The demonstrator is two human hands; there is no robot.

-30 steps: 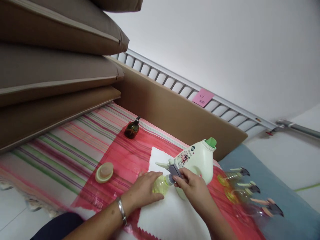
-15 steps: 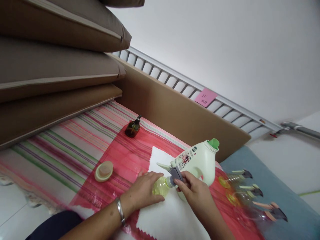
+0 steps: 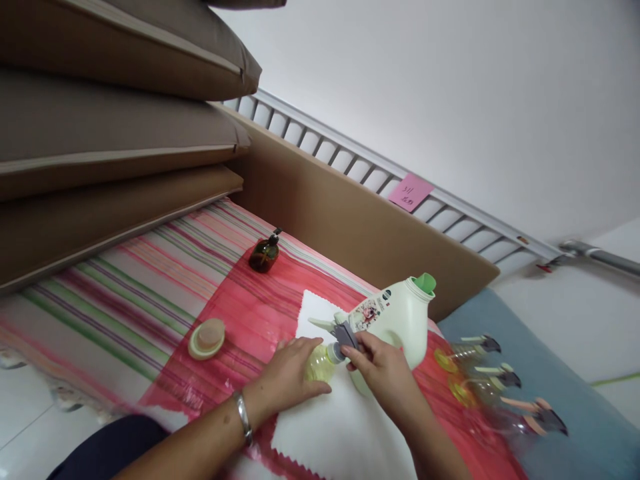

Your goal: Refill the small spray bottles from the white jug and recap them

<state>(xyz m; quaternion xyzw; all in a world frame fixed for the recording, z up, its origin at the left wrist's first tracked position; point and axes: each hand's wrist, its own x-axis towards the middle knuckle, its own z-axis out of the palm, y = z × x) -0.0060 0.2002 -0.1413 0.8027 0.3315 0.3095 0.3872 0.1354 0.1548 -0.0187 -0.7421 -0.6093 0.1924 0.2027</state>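
A small clear spray bottle (image 3: 318, 363) of yellowish liquid lies on a white cloth (image 3: 334, 427) with zigzag edges. My left hand (image 3: 289, 377) is wrapped round the bottle's body. With its fingers pinched, my right hand (image 3: 379, 370) grips the bottle's grey trigger head (image 3: 341, 335). Just behind my right hand stands a white detergent jug (image 3: 397, 319) with a green cap. The cloth rests on a red plastic sheet (image 3: 250, 310).
A round cream lid (image 3: 207, 337) lies to the left and a dark brown pump bottle (image 3: 265, 254) further back. Several spray bottles (image 3: 495, 383) lie at the right on a blue mat. Brown cushions (image 3: 115, 120) are stacked at left; a cardboard panel (image 3: 350, 227) stands behind.
Both hands stay on the spray bottle; my right hand has turned slightly on the trigger head. The view has shifted a little.
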